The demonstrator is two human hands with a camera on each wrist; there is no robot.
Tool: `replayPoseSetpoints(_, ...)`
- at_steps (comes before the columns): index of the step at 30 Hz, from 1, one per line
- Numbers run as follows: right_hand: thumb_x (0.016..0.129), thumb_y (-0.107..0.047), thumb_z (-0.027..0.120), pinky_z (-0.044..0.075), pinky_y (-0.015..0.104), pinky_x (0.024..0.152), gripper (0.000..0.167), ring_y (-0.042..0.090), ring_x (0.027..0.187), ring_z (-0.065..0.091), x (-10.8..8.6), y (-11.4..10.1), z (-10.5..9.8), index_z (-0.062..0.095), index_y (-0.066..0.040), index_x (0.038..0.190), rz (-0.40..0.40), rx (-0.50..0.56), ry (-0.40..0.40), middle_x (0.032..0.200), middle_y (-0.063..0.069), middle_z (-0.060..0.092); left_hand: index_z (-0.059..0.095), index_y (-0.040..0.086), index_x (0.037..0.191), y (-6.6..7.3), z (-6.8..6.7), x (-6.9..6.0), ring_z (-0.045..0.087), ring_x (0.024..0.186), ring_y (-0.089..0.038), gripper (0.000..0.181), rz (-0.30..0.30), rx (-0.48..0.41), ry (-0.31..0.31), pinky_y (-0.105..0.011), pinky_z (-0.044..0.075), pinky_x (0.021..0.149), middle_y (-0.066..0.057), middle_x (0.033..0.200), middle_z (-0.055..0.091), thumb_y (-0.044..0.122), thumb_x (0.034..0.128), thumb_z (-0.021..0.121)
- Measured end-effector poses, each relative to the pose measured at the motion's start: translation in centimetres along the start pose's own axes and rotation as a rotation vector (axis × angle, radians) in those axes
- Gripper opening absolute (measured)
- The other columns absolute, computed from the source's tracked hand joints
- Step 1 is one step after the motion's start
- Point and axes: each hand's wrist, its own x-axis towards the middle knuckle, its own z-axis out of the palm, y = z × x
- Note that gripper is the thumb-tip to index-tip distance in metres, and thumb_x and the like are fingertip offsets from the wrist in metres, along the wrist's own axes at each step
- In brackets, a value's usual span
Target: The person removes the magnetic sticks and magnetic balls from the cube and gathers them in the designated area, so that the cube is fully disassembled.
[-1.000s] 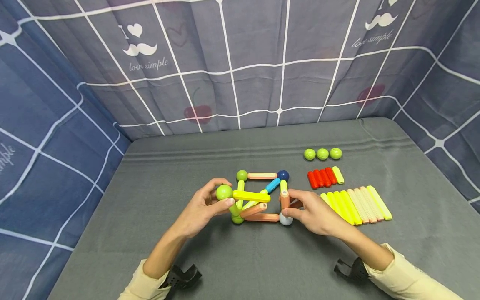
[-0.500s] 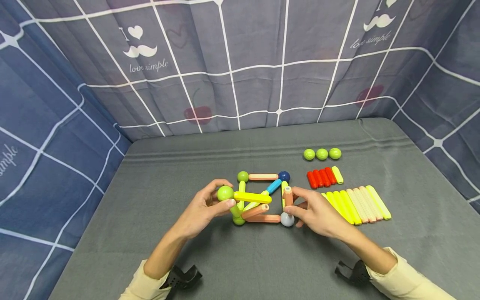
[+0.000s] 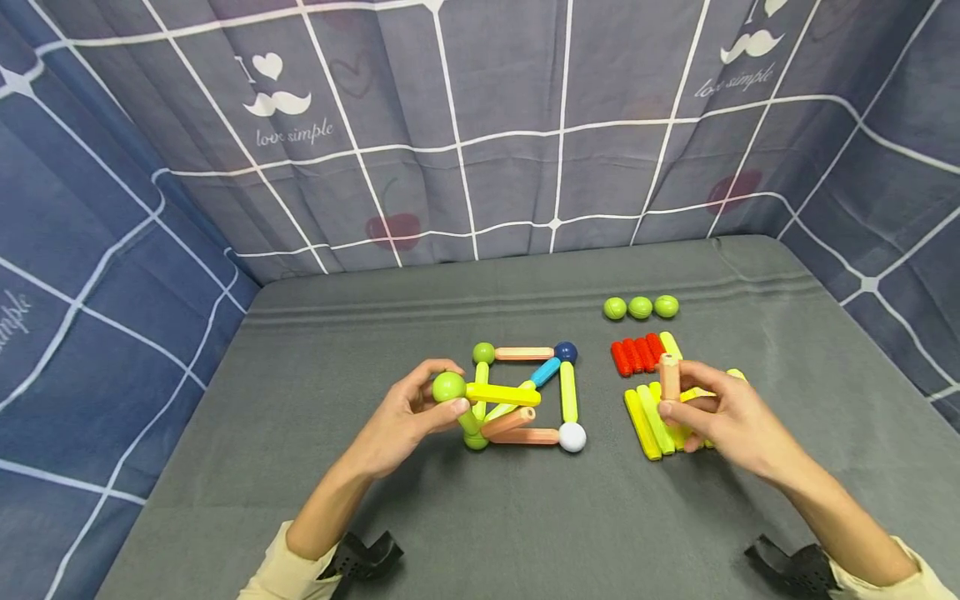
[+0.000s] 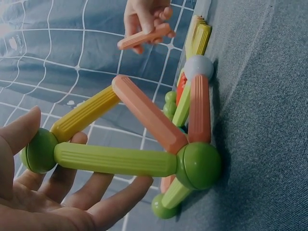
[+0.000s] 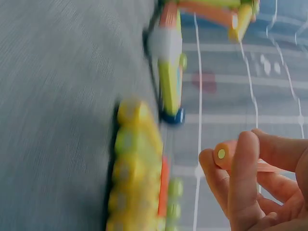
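Note:
My left hand (image 3: 408, 417) pinches the raised green ball (image 3: 449, 387), from which a yellow stick (image 3: 504, 394) and a green stick (image 4: 115, 159) extend. That green stick runs down to a lower green ball (image 4: 198, 165) of a four-cornered frame lying on the table. A slanted orange stick (image 4: 149, 113) rises from the same lower ball. The frame's other corners are a green ball (image 3: 483, 353), a dark blue ball (image 3: 566, 352) and a white ball (image 3: 572, 437). My right hand (image 3: 731, 417) grips an orange stick (image 3: 670, 378), held upright over the row of sticks.
Several yellow sticks (image 3: 642, 424) lie on the right, partly under my right hand. Behind them are several red sticks (image 3: 632, 357) beside a short yellow-green one (image 3: 671, 344). Three green balls (image 3: 641, 307) stand further back. A checked curtain (image 3: 510, 183) surrounds the table's back and sides.
My right hand has moved right, away from the white ball, carrying the orange stick with it. Some sticks of the row now lie askew. My left hand has stayed at the raised green ball.

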Motion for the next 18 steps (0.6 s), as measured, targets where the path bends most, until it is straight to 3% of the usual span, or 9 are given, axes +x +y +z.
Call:
replayPoseSetpoints(6,0.089,-0.005,0.073,0.051,0.032,0.045,0.064,0.022,0.052,0.061,-1.8,2.1,-5.0,0.042,-0.005,0.145,0.093,-0.222,0.146,0.092,0.000,0.063,0.050,0.004,0.130,0.2,0.0,0.0,0.062,0.101,-0.037,0.038,-0.008,0.022,0.003,-0.055,0.052,0.086,-0.026,0.114,0.060,0.009,0.0954,0.065)
replayPoseSetpoints(11,0.093,-0.011,0.071,0.048,0.031,0.043,0.066,0.017,0.054,0.058,-2.8,3.8,-8.7,0.037,-0.001,0.149,0.157,-0.451,0.089,0.095,0.014,0.063,0.050,0.003,0.129,0.2,0.0,0.0,0.062,0.101,-0.036,0.038,-0.002,0.003,0.004,-0.056,0.052,0.086,-0.031,0.115,0.057,0.007,0.0950,0.065)
replayPoseSetpoints(18,0.096,-0.015,0.067,0.048,0.031,0.044,0.067,0.015,0.057,0.057,-2.8,5.7,-10.4,0.032,0.006,0.150,0.214,-0.518,0.077,0.095,0.017,0.065,0.050,0.002,0.128,0.1,0.0,-0.1,0.062,0.101,-0.036,0.037,0.002,-0.018,0.006,-0.055,0.052,0.087,-0.031,0.113,0.057,0.005,0.0947,0.065)
